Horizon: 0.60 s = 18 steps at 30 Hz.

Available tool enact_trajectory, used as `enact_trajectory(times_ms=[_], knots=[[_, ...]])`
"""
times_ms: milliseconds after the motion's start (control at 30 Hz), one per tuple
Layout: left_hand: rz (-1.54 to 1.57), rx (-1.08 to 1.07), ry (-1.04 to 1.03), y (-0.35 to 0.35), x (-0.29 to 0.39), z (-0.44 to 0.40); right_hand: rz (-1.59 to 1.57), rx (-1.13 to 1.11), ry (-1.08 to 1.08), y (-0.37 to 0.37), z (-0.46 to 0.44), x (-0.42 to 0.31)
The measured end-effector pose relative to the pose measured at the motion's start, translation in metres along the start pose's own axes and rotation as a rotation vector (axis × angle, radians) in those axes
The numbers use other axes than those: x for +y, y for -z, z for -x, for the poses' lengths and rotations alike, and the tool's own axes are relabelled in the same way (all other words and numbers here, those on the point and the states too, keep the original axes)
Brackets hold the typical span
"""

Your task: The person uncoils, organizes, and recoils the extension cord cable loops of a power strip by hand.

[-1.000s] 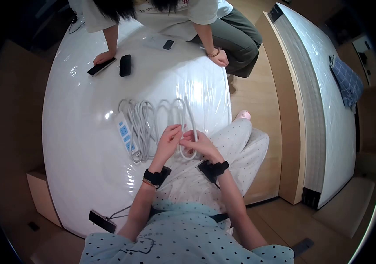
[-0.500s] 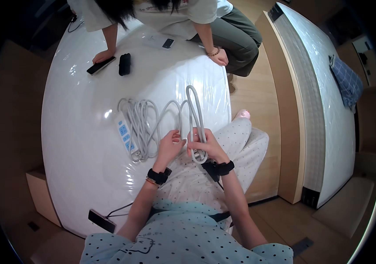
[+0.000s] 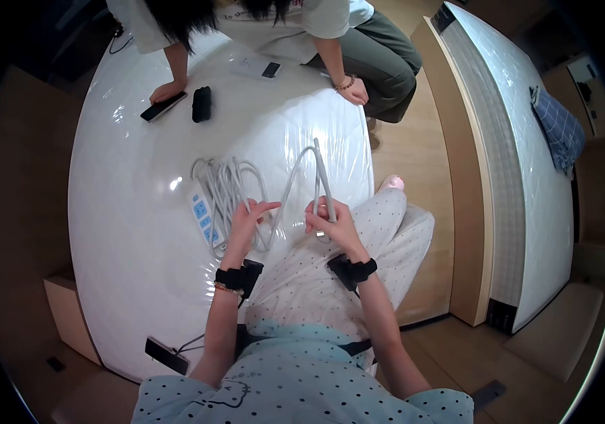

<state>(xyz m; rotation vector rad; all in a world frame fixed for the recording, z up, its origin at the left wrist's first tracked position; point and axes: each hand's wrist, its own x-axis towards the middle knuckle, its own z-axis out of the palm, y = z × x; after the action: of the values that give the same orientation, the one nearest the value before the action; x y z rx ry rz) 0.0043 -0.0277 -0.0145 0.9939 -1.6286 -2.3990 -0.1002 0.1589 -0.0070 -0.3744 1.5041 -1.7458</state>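
Right hand (image 3: pixel 335 225) clenched round looped cable (image 3: pixel 323 172) | left hand (image 3: pixel 244 225) at coil (image 3: pixel 226 185), finger extended, grip unclear

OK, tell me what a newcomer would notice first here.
Most likely the pile of grey cable beside a white power strip, on the plastic-covered mattress. Next, the right hand holding a loop of that cable, with the left hand at the pile's near side. Across the mattress, another person leans over it.
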Motion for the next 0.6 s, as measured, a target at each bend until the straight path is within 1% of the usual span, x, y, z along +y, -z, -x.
enact_trajectory(times_ms=[67, 133, 167, 200, 300, 333, 400, 433, 500, 600], knots=[[0.141, -0.089, -0.003, -0.008, 0.01, 0.006, 0.044, 0.06, -0.072, -0.01, -0.004, 0.002], [0.033, -0.074, 0.018, -0.018, 0.01, 0.009, 0.11, 0.079, -0.184, -0.019, -0.007, 0.004], [-0.019, -0.064, 0.027, -0.022, 0.009, 0.011, 0.117, 0.086, -0.166, -0.021, -0.009, 0.008], [-0.313, 0.013, -0.026, -0.023, 0.004, 0.01, 0.123, 0.093, -0.151, -0.022, -0.01, 0.015], [-0.896, 0.146, -0.251, -0.004, -0.028, -0.004, 0.048, 0.113, -0.108, -0.023, -0.007, 0.011], [-0.734, 0.117, -0.174, -0.001, -0.032, -0.004, 0.008, 0.121, -0.089, -0.021, -0.007, 0.007], [-0.409, 0.057, -0.016, -0.001, -0.033, -0.002, 0.03, 0.136, 0.024, -0.018, -0.009, 0.007], [-0.321, 0.063, 0.061, -0.003, -0.029, 0.001, 0.039, 0.141, 0.079, -0.018, -0.009, 0.008], [-0.144, 0.077, 0.204, -0.009, -0.017, 0.005, 0.112, 0.124, 0.102, -0.016, -0.011, 0.016], [-0.069, 0.09, 0.042, -0.004, -0.038, -0.004, 0.209, 0.076, 0.136, -0.016, -0.012, 0.017]])
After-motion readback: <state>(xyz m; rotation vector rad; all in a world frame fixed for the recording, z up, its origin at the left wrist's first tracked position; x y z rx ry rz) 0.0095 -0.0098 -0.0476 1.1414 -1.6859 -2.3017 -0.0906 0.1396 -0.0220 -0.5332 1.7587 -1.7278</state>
